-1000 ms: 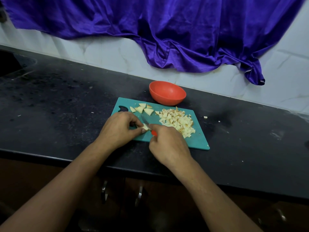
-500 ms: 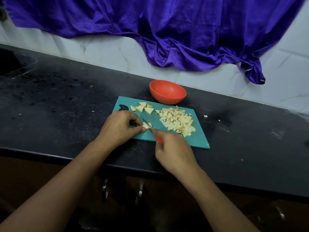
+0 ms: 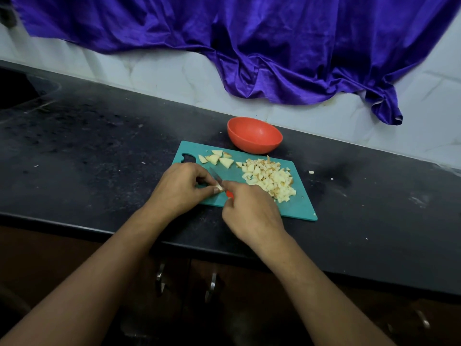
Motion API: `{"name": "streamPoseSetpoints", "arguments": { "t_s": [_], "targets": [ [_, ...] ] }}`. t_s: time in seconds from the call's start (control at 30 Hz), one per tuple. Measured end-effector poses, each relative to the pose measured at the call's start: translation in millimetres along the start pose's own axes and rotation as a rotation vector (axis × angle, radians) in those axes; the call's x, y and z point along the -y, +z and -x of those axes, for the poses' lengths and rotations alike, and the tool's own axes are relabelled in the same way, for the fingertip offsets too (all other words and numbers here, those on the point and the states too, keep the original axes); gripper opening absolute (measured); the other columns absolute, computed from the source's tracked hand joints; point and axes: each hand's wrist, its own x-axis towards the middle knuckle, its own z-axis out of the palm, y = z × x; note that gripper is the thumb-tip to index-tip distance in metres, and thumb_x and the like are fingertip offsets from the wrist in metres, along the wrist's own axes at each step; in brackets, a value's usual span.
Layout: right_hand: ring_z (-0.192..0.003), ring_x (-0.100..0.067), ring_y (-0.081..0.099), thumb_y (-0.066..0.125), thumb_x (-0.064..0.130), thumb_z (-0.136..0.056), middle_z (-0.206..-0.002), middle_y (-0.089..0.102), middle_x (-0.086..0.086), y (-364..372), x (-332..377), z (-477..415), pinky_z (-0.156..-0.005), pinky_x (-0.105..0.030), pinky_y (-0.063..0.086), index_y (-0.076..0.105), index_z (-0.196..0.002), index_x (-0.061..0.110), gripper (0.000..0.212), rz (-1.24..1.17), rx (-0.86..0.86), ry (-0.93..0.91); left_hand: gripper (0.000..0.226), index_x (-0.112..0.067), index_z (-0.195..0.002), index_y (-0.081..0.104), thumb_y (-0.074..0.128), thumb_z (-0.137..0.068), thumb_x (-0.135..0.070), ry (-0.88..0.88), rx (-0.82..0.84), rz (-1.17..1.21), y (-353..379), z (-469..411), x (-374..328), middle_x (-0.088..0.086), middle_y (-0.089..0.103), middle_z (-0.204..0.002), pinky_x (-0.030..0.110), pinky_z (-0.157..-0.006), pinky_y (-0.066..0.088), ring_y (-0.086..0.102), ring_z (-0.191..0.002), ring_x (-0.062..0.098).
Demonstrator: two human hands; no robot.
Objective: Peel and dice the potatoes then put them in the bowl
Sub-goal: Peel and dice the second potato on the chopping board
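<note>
Potato piece [image 3: 220, 187] sits on the teal cutting board [image 3: 299, 208], pinched by the left hand [image 3: 180, 189]. Just beside it, the right hand [image 3: 252, 211] grips one red-handled knife [image 3: 215, 174]. Beyond the hands lie about five larger wedges [image 3: 226, 162], with one diced heap [image 3: 270, 179] to their right and one red bowl [image 3: 254, 136] behind the board.

Purple cloth [image 3: 274, 46] (creased) hangs on white wall [image 3: 149, 71] above black counter [image 3: 99, 146].
</note>
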Motion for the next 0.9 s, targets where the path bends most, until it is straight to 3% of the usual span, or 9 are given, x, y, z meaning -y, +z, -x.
{"name": "streamPoseSetpoints", "arguments": {
  "t_s": [0.27,0.43,0.5,0.63,0.9],
  "targets": [
    [-0.09,-0.02,0.061,0.047,0.025,-0.103,-0.095,0.062,0.0,13.5,-10.3,20.6,-0.076,-0.038,0.053,0.035,-0.159,0.031,0.057,0.122,-0.036,-0.09,0.01,-0.033,-0.087,0.08,0.086,-0.079,-0.036,-0.011,-0.015,-0.015,-0.6,-0.6,1.1,-0.02,0.073,-0.088,0.034,-0.084,0.058,0.066,-0.087,-0.002],
    [-0.077,-0.01,0.063,0.054,0.025,-0.101,-0.104,0.067,0.006,-0.4,-27.7,9.8,-0.069,-0.034,0.056,0.052,-0.146,0.042,0.048,-0.228,0.055,0.06,0.01,-0.033,-0.085,0.079,0.086,-0.079,-0.036,-0.028,0.007,0.01,-2.0,-0.1,1.9,-0.02,0.074,-0.086,0.035,-0.085,0.059,0.067,-0.087,-0.001],
    [-0.082,-0.013,0.065,0.054,0.024,-0.1,-0.11,0.071,0.004,-3.9,-25.9,6.7,-0.079,-0.04,0.06,0.054,-0.145,0.041,0.048,-0.254,0.038,0.077,0.009,-0.032,-0.086,0.079,0.086,-0.08,-0.032,-0.032,0.009,0.025,-2.8,0.9,1.7,-0.02,0.075,-0.087,0.034,-0.087,0.059,0.068,-0.088,-0.001],
    [-0.111,-0.019,0.063,0.054,0.023,-0.099,-0.132,0.065,0.003,-3.2,-6.7,3.8,-0.094,-0.04,0.055,0.053,-0.147,0.037,0.051,-0.144,0.015,0.024,0.01,-0.031,-0.088,0.08,0.086,-0.08,-0.028,-0.017,0.006,0.027,-3.8,2.0,1.3,-0.02,0.075,-0.089,0.034,-0.088,0.058,0.068,-0.089,-0.002],
    [-0.099,-0.025,0.062,0.048,0.025,-0.102,-0.108,0.066,-0.005,14.2,7.0,10.2,-0.08,-0.04,0.051,0.035,-0.158,0.031,0.058,0.096,0.0,-0.054,0.014,-0.032,-0.078,0.079,0.088,-0.077,-0.021,0.014,-0.023,0.047,-5.4,2.2,0.8,-0.015,0.072,-0.086,0.033,-0.08,0.058,0.067,-0.081,0.0]
  ]
}}
